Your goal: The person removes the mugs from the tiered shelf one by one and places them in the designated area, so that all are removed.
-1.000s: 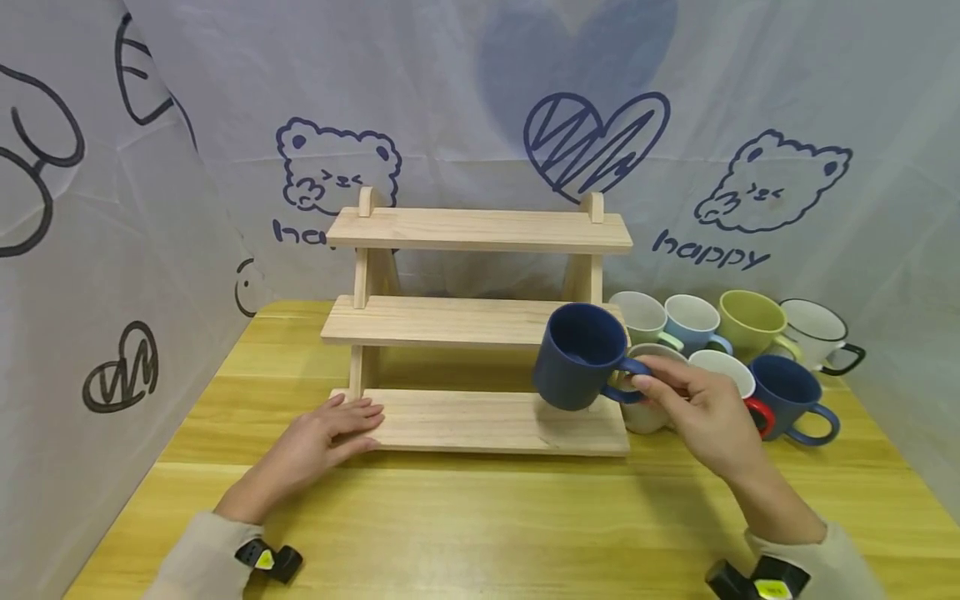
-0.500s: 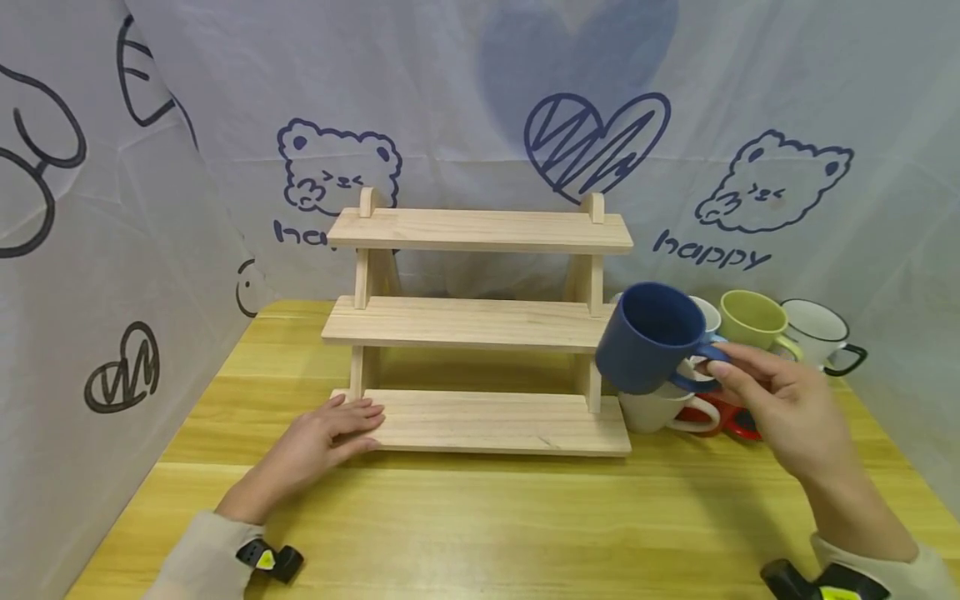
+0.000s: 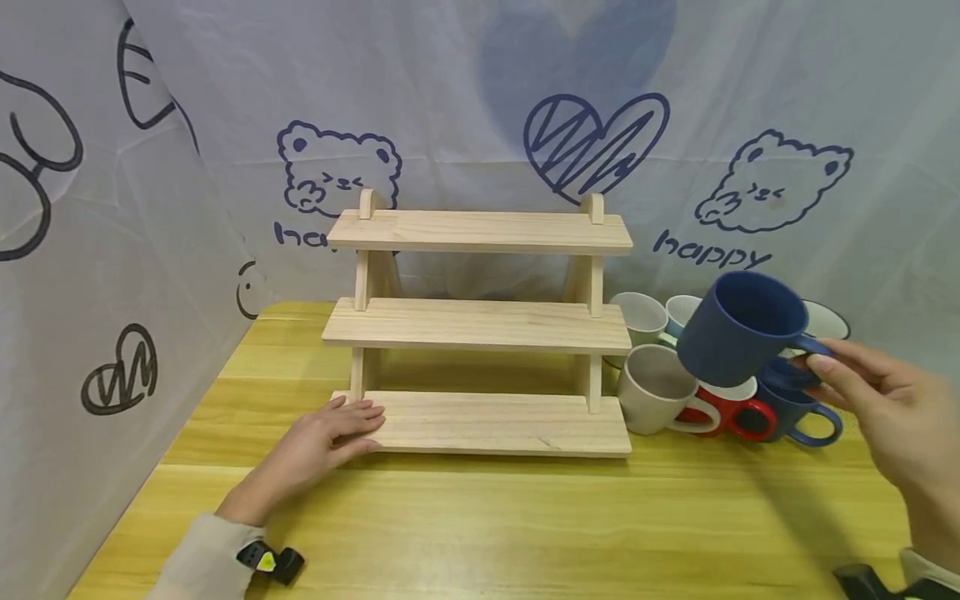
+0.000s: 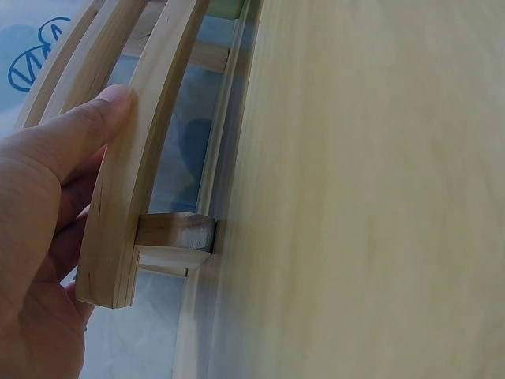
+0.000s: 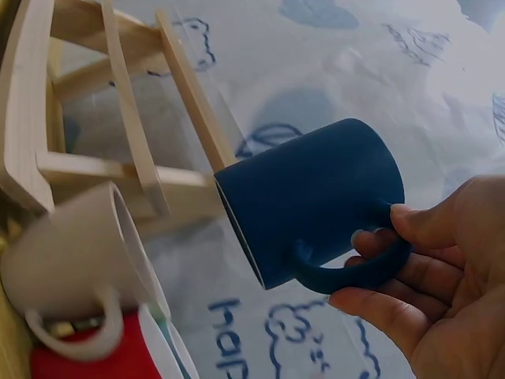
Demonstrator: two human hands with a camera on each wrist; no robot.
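Note:
My right hand point(image 3: 900, 408) pinches the handle of a dark blue mug point(image 3: 738, 329), held tilted in the air above the other mugs. In the right wrist view, the thumb and fingers close round the handle of this blue mug point(image 5: 316, 205). My left hand point(image 3: 318, 442) holds the left end of the bottom board of a three-tier wooden shelf point(image 3: 487, 421). The left wrist view has the thumb of that hand point(image 4: 55, 181) along the board's front edge point(image 4: 130, 174), with the other fingertips hidden behind it.
Right of the shelf stand a beige mug point(image 3: 656, 392), a red mug point(image 3: 753, 421) and another blue mug point(image 3: 795, 408). Behind them are a pale green mug point(image 3: 637, 312), a light blue mug point(image 3: 681, 310) and a partly hidden white one point(image 3: 828, 317). A printed cloth point(image 3: 465, 108) hangs behind the table point(image 3: 450, 525).
My right hand has carried the blue mug rightward and slightly up, from in front of the shelf's right end to over the mug group. The left hand stays where it was.

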